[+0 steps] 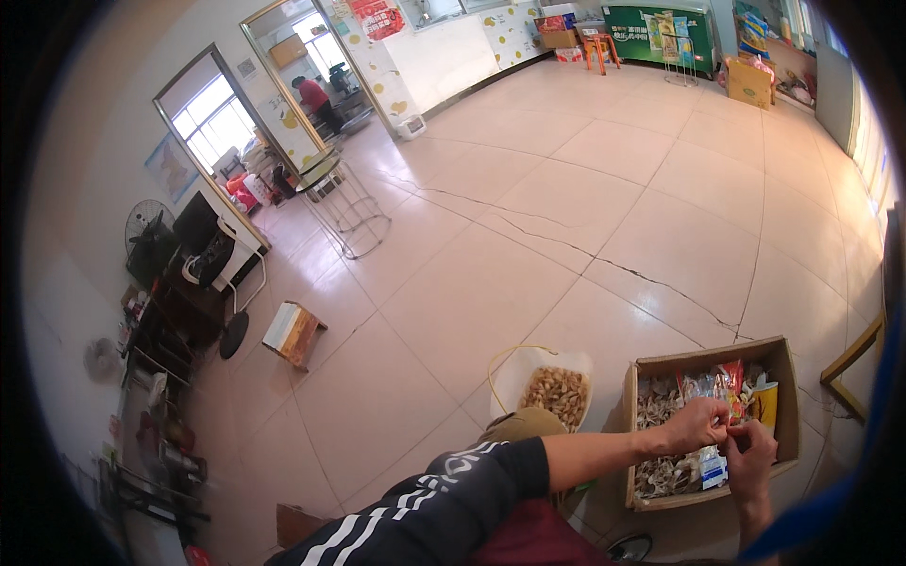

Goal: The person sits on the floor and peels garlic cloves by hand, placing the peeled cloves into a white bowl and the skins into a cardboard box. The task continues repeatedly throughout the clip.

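My left hand [697, 426] reaches in from the left, bare forearm below a black sleeve with white stripes. My right hand [753, 447] comes up from the lower right. Their fingertips meet, pinched on a small pale thing mostly hidden by the fingers; its kind cannot be told. Both hands are over an open cardboard box [630, 439]. Inside lie dry papery husks [662, 475], clear and red plastic wrappers [732, 375], a yellow paper cup [764, 403] and a blue-and-white packet [713, 467]. Left of the box, a whitish bucket [506, 375] holds what look like garlic cloves [557, 393].
A low wooden stool [294, 332] stands on the cracked tile floor [509, 283]. Metal-legged round stools [343, 205] and a black office chair [205, 237] are farther off. A person in red [311, 95] bends beyond a doorway. A green chest freezer [658, 35] stands at the back.
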Available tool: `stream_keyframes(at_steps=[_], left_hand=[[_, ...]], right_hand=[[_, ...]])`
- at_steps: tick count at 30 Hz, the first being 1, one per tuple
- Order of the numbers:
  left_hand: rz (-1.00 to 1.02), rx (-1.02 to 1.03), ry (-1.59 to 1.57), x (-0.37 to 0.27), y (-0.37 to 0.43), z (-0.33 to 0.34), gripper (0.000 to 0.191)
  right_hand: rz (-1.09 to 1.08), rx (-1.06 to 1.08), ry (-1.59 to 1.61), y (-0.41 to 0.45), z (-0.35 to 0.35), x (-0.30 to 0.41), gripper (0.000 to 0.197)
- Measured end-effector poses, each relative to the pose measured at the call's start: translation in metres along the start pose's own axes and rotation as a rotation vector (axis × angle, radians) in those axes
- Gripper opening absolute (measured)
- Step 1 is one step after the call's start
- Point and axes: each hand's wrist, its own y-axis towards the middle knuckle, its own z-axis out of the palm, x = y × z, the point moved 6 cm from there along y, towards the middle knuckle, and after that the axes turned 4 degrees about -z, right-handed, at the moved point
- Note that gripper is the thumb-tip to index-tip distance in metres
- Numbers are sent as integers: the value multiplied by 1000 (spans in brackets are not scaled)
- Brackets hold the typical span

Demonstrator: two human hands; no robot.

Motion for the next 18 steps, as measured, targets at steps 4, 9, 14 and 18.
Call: stream_keyframes(at_steps=[4, 9, 14, 18], left_hand=[[-40, 73, -80, 7, 7, 1, 13], [-35, 220, -160, 4, 12, -3, 13], [28, 319, -120, -11, 12, -12, 17], [-156, 324, -111, 0, 11, -12, 23]], right_hand=[[-6, -12, -3, 1, -2, 6, 9], [-53, -21, 20, 3, -8, 13, 8], [2, 11, 9, 5, -8, 16, 7], [-140, 41, -37, 6, -4, 26, 7]])
